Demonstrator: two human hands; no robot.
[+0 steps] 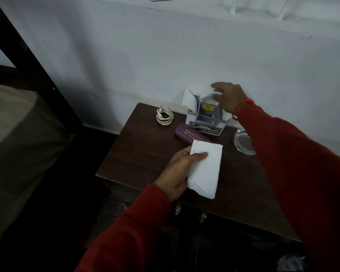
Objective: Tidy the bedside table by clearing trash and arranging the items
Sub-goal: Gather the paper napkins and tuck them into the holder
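The left hand's (177, 169) thumb lies across the near-left face of a folded white tissue (204, 169), with the other fingers curled behind it, so the tissue is pinched flat and held just above the middle of the table (141, 160). Its far edge overlaps the near end of a purple case (190, 135) that lies flat on the table with gold lettering on top.

The right hand (228, 97) reaches to the far side, fingers bent down and closed on a crumpled bit of white paper (214, 94) at the top of a small white-and-grey holder (204, 118). More white paper (188, 98) sticks up from the holder's left side. The holder stands at the far edge of the table against the wall (165, 55), just beyond the case, and bears a yellow label and the word OPEL.

A coiled white cable (164, 116) lies at the far-left part of the table, apart from the holder. A clear glass dish (243, 142) sits at the right edge, partly hidden by the right sleeve (292, 163). Both sleeves are red, and a red thread circles the right wrist. 2 metal handles (202, 216) show on the table's near face.
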